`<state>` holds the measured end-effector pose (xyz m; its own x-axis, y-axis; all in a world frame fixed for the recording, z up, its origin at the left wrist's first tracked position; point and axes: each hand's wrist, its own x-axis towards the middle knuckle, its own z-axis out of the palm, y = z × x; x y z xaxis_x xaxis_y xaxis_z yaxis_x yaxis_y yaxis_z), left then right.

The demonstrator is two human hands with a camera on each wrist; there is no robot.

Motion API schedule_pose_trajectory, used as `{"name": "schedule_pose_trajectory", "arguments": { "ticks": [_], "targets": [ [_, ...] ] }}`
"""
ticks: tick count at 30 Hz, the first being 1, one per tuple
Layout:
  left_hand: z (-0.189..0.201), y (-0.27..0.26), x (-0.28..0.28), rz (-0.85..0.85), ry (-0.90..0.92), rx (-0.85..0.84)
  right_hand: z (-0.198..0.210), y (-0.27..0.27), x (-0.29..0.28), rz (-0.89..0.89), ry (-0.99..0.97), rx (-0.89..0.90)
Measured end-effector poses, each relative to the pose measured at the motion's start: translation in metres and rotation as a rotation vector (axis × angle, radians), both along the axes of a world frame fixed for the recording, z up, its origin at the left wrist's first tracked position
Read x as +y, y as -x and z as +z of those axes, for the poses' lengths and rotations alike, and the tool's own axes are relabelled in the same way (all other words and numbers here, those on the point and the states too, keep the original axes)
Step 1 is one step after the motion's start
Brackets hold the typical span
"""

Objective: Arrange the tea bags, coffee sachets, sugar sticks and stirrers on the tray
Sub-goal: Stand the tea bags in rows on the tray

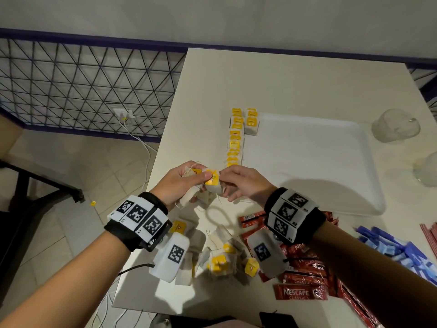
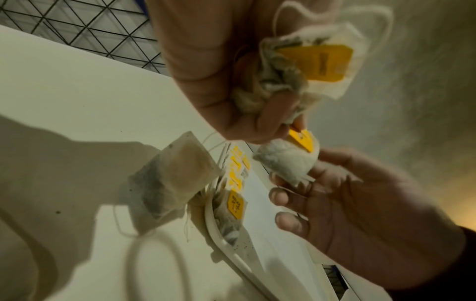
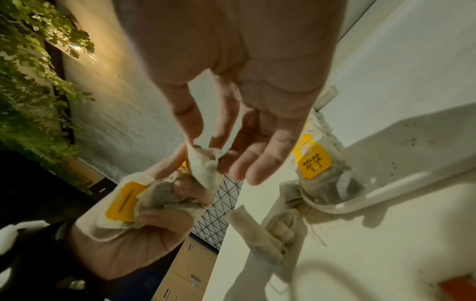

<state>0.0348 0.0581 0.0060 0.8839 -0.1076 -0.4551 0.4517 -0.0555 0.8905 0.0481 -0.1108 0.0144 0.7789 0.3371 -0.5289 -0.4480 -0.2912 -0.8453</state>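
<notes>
Left hand clutching a bunch of yellow-tagged paper tea bags, right hand is pinching one loose, apparently bound for the white tray, where one row lies; sachets, sticks waiting on the table.

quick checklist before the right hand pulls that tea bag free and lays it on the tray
1. Right hand pinches one tea bag only: ok.
2. Left hand has a firm grip on the bunch of tea bags: ok.
3. Strings untangled between that bag and the bunch: cannot tell; a bag dangles below.
4. Tray within reach, with bare floor beside the row of tea bags along its left edge: ok.
5. Row neat enough to extend: ok, yellow tags face up.
6. Coffee sachets and sugar sticks on the tray: not ok, they lie on the table.
</notes>
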Motion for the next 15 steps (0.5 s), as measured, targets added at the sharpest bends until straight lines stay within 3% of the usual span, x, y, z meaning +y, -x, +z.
{"name": "schedule_pose_trajectory", "arguments": {
  "ticks": [2, 7, 15],
  "targets": [
    [0.001, -0.001, -0.002, 0.024, -0.002, 0.021, -0.003, 0.000, 0.001, 0.002, 0.026, -0.028],
    [0.001, -0.003, -0.007, 0.006, -0.014, 0.054, -0.010, -0.001, 0.000, 0.029, 0.176, -0.326],
    [0.012, -0.008, 0.003, -0.051, -0.174, 0.006, -0.011, -0.019, -0.014, -0.035, 0.183, -0.302]
  ]
}}
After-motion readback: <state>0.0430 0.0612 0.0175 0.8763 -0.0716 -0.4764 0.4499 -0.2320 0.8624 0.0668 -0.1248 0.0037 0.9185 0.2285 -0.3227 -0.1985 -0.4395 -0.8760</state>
